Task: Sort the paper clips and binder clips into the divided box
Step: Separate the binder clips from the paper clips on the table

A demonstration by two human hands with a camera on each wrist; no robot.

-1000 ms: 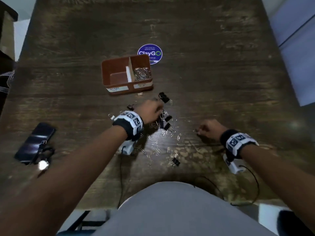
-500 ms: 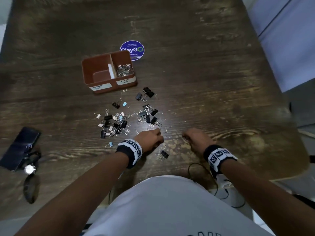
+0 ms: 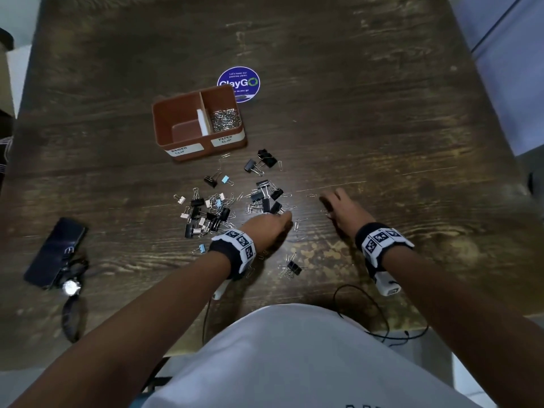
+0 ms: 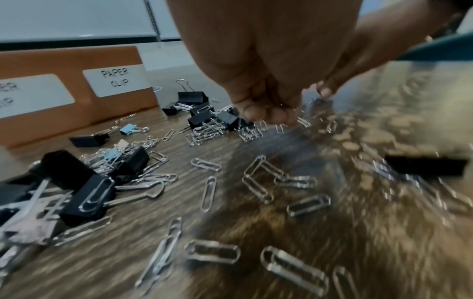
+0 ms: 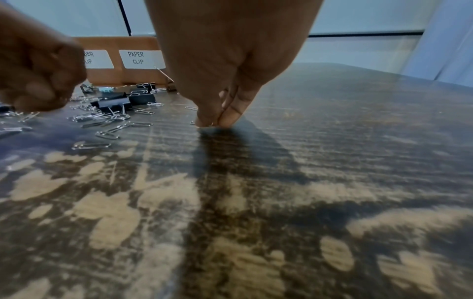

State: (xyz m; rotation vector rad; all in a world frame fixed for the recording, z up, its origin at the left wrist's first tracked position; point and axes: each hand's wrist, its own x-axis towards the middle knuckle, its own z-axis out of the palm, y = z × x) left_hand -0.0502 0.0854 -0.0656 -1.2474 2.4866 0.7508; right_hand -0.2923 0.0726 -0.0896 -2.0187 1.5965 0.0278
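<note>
The brown divided box (image 3: 164,119) stands at the table's middle. Its right compartment holds a heap of paper clips (image 3: 226,120); its left one, labelled binder clip, looks bare. Black, blue and pale binder clips (image 3: 206,213) and loose silver paper clips (image 4: 207,193) lie scattered in front of the box. My left hand (image 3: 287,219) hovers by the right cluster (image 3: 266,198), fingers (image 4: 271,115) bunched round what look like a few paper clips. My right hand (image 3: 325,200) reaches down to the table, its thumb and forefinger (image 5: 211,122) pinching a small paper clip.
A dark phone (image 3: 56,251) and a wristwatch (image 3: 70,287) lie at the left. A round blue sticker (image 3: 239,82) sits behind the box. One black binder clip (image 3: 294,267) lies near the front edge, and thin black cables (image 3: 362,307) loop there.
My left hand drew back from the pile and now sits just right of it, still bunched. My right hand has reached further forward, with its fingertips down on the table.
</note>
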